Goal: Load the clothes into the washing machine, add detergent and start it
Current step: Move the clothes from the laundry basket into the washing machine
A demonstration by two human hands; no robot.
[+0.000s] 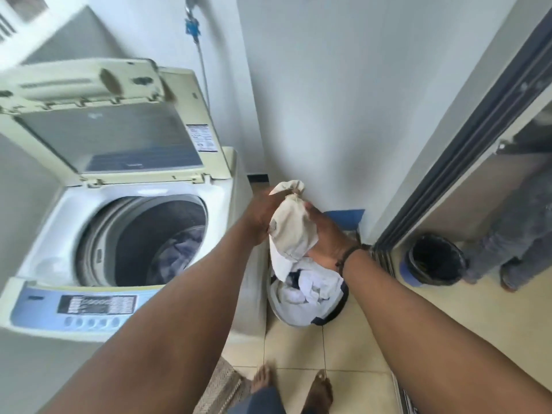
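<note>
Both hands, L [261, 215] & R [330, 239], gripping cream garment [291, 231] over laundry basket [309, 297]; long axis near vertical, bunched end up. Washing machine [119, 222] lid open.

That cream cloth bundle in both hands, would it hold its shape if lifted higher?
Probably not: the cream cloth bundle creases and sags between the left hand and right hand, so it looks floppy. It seems light, and its lower edge may trail.
</note>
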